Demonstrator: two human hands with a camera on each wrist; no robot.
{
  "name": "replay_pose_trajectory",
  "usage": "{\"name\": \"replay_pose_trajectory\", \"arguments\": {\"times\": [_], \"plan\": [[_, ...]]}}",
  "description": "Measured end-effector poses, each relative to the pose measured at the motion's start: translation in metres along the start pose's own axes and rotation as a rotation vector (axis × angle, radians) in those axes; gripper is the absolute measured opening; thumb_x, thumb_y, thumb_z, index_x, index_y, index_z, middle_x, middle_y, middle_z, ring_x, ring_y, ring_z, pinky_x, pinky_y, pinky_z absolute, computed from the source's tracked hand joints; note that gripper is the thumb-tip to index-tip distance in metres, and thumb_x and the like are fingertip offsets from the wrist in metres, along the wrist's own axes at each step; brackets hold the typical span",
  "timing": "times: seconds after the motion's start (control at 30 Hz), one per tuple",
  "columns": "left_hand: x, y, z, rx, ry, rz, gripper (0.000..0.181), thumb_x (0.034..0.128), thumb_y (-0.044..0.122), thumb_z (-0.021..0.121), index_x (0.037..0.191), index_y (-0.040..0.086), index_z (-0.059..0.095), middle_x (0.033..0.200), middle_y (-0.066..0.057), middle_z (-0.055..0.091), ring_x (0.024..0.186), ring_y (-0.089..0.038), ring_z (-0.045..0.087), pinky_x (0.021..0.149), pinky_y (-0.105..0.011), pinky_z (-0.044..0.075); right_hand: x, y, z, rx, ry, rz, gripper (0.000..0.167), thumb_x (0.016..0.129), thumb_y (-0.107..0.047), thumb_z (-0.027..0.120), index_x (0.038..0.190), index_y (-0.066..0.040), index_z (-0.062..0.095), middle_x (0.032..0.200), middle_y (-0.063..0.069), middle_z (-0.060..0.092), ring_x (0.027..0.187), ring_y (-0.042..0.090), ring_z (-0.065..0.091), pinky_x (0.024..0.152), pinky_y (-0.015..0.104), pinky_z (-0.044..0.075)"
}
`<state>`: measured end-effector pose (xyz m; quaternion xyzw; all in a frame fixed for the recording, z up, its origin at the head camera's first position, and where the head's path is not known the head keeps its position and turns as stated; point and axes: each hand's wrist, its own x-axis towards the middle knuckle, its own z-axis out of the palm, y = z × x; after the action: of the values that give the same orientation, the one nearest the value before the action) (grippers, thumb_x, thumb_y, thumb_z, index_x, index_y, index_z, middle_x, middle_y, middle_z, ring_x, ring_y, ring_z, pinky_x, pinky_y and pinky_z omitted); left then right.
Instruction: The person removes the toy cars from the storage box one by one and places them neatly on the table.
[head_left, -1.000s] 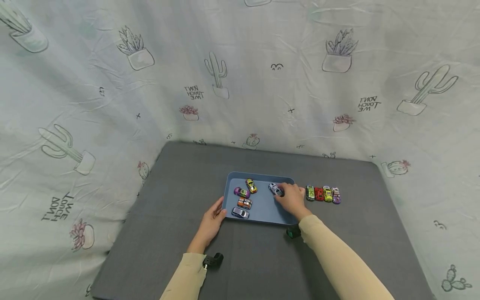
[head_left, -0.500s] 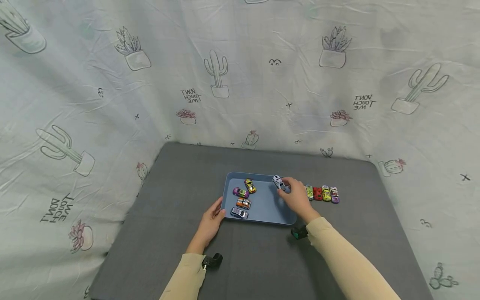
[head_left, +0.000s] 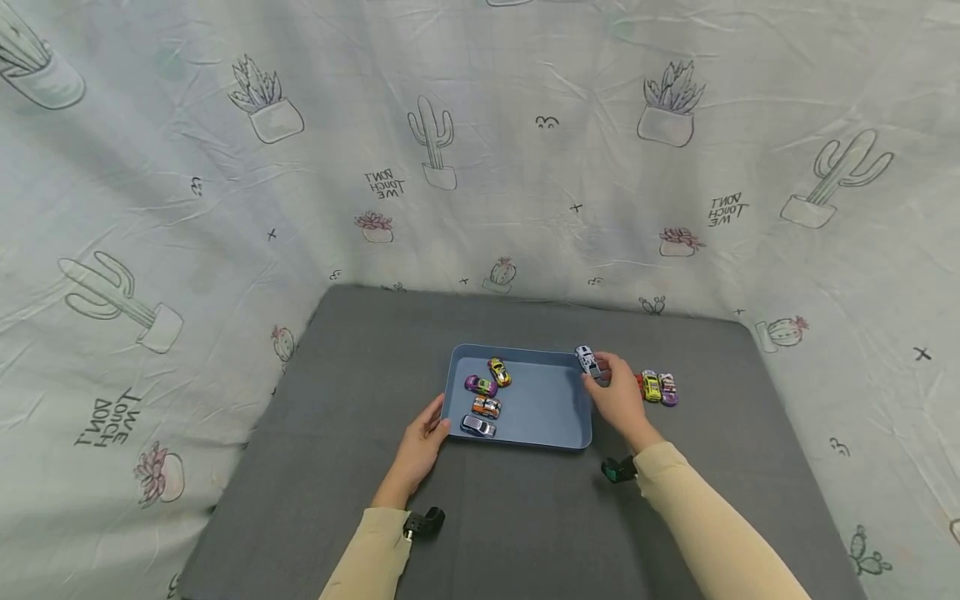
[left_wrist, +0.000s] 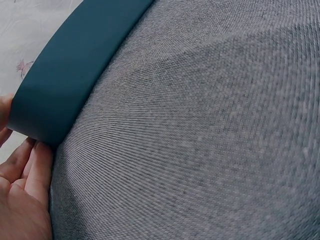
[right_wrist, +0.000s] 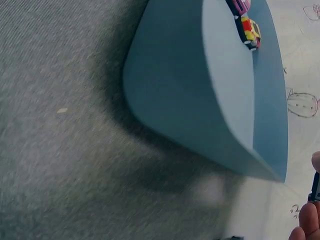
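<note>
One white car (head_left: 587, 361) in right hand (head_left: 621, 397)

From above, your head camera looks forward and down at the shallow blue rectangular tray (head_left: 540, 408), grey cloth-covered tabletop (head_left: 517, 525) and pale cactus-printed fabric backdrop (head_left: 487, 142). Your left wrist camera views the tray's outer wall close up; your right, also near, looks across its rounded corner. All three share these.

white-and-black toy car (head_left: 587, 361), blue tray (head_left: 543, 408), dark grey tabletop (head_left: 517, 525), pale cactus-print cloth (head_left: 510, 167)
</note>
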<state>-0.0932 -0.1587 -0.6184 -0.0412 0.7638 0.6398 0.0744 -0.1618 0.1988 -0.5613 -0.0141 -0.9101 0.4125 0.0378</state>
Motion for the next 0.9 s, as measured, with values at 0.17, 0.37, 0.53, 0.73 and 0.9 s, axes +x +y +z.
{"name": "replay_pose_trajectory", "arguments": {"times": [0.17,0.37,0.53,0.73,0.9], "plan": [[-0.001,0.0,0.0,0.004,0.003,-0.003,0.05,0.101,0.019,0.053,0.149,0.025,0.04,0.151,-0.005,0.039,0.137,-0.027,0.037,0.109,-0.043,0.034,-0.003,0.009,-0.008,0.005,0.035,0.008,0.048,0.093,-0.022,0.066,0.133,-0.002,0.051,0.114,0.015,0.054,0.099,0.028,0.051,0.078,0.043,0.046],[-0.001,0.0,-0.001,0.011,0.004,-0.001,0.05,0.1009,0.02,0.054,0.149,0.024,0.04,0.151,-0.006,0.039,0.136,-0.028,0.037,0.109,-0.044,0.034,-0.006,0.024,-0.02,0.009,0.096,0.029,0.047,0.092,-0.019,0.067,0.132,0.001,0.051,0.108,0.017,0.054,0.091,0.027,0.05,0.075,0.039,0.043],[-0.001,0.0,-0.002,0.014,0.003,0.003,0.051,0.1009,0.021,0.054,0.149,0.023,0.039,0.151,-0.007,0.039,0.136,-0.029,0.037,0.109,-0.044,0.034,-0.007,0.035,-0.028,0.002,0.133,0.055,0.046,0.092,-0.016,0.066,0.132,0.002,0.051,0.107,0.019,0.056,0.09,0.026,0.051,0.075,0.037,0.044],[-0.001,-0.001,-0.002,0.007,-0.003,0.014,0.052,0.1008,0.021,0.054,0.15,0.021,0.039,0.15,-0.01,0.039,0.136,-0.031,0.037,0.109,-0.046,0.034,-0.012,0.046,-0.039,-0.016,0.131,0.089,0.048,0.094,-0.018,0.063,0.135,0.002,0.048,0.111,0.02,0.055,0.093,0.027,0.053,0.073,0.036,0.047],[-0.001,-0.001,-0.002,-0.003,-0.002,0.018,0.051,0.1006,0.02,0.054,0.15,0.02,0.039,0.15,-0.011,0.039,0.136,-0.032,0.037,0.108,-0.047,0.034,-0.017,0.055,-0.05,-0.034,0.147,0.117,0.048,0.095,-0.02,0.061,0.136,0.002,0.047,0.113,0.02,0.054,0.094,0.028,0.053,0.071,0.036,0.047]]}}
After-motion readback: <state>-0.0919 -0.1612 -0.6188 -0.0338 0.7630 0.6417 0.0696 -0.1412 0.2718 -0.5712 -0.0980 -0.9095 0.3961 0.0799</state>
